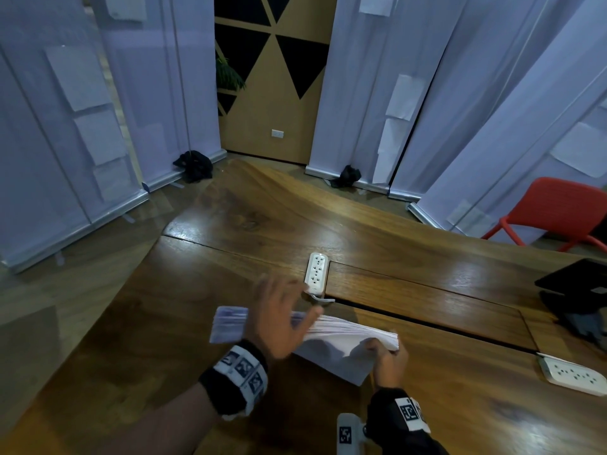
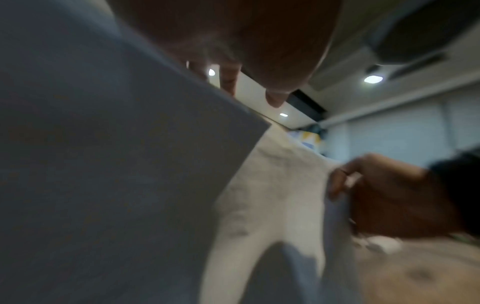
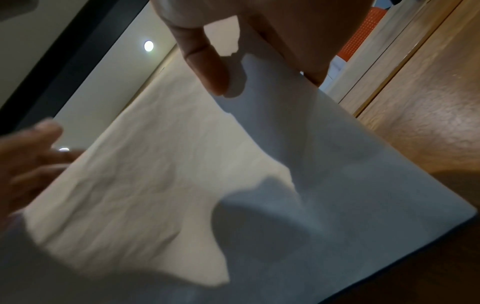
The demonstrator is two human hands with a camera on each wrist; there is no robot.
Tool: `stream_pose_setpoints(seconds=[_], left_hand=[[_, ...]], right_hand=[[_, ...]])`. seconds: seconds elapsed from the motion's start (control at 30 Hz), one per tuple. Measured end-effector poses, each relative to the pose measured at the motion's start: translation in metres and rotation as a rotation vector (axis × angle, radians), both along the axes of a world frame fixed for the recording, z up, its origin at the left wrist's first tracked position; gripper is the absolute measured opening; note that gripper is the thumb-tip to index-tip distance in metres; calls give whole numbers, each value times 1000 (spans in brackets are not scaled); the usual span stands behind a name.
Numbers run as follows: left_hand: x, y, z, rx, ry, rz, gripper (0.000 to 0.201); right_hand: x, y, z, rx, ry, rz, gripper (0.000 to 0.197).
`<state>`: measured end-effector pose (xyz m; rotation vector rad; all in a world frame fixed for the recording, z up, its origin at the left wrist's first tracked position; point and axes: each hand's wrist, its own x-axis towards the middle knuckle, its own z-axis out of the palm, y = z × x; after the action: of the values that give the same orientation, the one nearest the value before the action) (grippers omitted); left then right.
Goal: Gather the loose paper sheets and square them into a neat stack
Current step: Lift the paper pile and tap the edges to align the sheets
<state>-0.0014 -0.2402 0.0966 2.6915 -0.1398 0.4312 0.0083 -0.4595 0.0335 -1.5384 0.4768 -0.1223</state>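
A thick stack of white paper sheets (image 1: 331, 354) stands tilted on its long edge on the wooden table (image 1: 230, 257). My right hand (image 1: 387, 356) grips its right end, thumb on the near face; in the right wrist view the thumb (image 3: 207, 67) presses the sheet (image 3: 182, 185). My left hand (image 1: 285, 310) is open with fingers spread and blurred, over the stack's top edge near its left part. The stack's left end (image 1: 230, 328) sticks out past that hand. In the left wrist view the paper (image 2: 103, 164) fills the left side, with the right hand (image 2: 389, 195) beyond.
A white power strip (image 1: 316, 272) lies just behind the stack by a long slot in the table. Another power strip (image 1: 574, 376) and a black device (image 1: 578, 284) sit at the right. A red chair (image 1: 555, 211) and white banner stands surround the table.
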Motion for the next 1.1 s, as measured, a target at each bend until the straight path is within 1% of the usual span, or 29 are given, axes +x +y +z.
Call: stream_pose_setpoints(seconds=[0.07,0.13,0.27,0.3,0.33,0.37,0.47,0.53,0.57,0.63,0.7,0.73,0.83,0.9,1.1], left_hand=[[-2,-16,-8,145,157,-153,74],[-1,-19,-13,227,280,-238,84],[3,-14,-14,290,386,-325,100],[3,-14,-15,307,407,-354,101],[4,-14,-16,325,421,-382,99],[5,-13,-17,343,427,-397,91],[13,-5,-9,352,405,-354,51],[21,2,1,350,360,-316,35],[24,4,6,341,347,-326,32],[28,11,17,285,361,-408,30],[31,20,22,229,385,-489,27],[32,24,23,230,395,-508,26],[31,27,20,333,485,-493,31],[33,24,20,366,511,-465,31],[34,22,26,374,440,-453,27]], right_hand=[[-1,2,4,-3,-11,2,19],[-4,3,7,-22,-35,20,20],[-5,6,9,-68,-56,6,23],[-5,7,10,-62,-54,-4,24],[-4,8,10,-59,-48,-9,24],[-5,8,11,-49,-49,-14,25],[-7,6,9,-32,-54,17,27],[-8,4,9,-16,-58,27,25],[-8,3,9,-9,-66,21,22],[-7,-1,9,2,-94,8,17],[-7,-4,10,-3,-126,47,16],[-6,-5,10,-12,-129,76,16],[-4,-7,5,-7,-53,134,14],[-4,-5,3,2,-11,157,15],[-9,-9,13,24,-83,128,23]])
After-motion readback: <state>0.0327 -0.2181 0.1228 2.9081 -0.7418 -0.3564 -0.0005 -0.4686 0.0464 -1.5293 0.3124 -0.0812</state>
